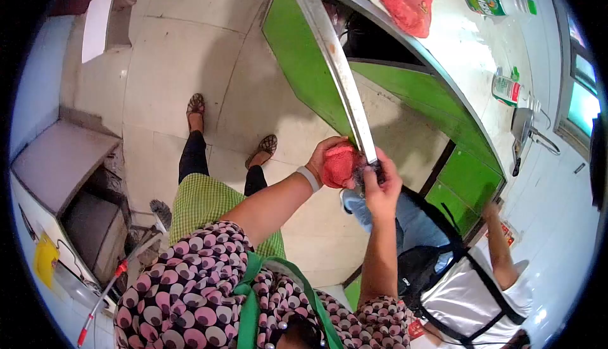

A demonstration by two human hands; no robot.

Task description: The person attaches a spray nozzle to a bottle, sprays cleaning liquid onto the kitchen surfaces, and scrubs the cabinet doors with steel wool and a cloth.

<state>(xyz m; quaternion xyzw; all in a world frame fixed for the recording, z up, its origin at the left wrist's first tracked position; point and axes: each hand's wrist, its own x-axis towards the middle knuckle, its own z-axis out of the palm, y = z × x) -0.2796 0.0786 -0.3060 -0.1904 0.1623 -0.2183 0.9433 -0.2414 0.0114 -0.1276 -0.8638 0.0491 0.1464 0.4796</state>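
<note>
A bunched red cloth (340, 166) is in my left hand (323, 154), pressed against the lower end of the swung-out green cabinet door (307, 61). My fingers curl around the cloth, and a pale band circles that wrist. My right hand (384, 187) is closed at the same end of the door's whitish edge strip (345, 89), thumb on the near side. In its grip shows a dark grey, wiry scrubber (361, 178), partly hidden by the fingers. A black piece sits under the fingertips; I cannot tell what it is.
Another person in a white shirt (468, 292) is close at lower right. On the counter (468, 51) lie a red towel (408, 0), a green-labelled bottle (494, 0), a smaller bottle (506, 89) and a metal tool (521, 130). A stepped ledge (66, 152) stands left.
</note>
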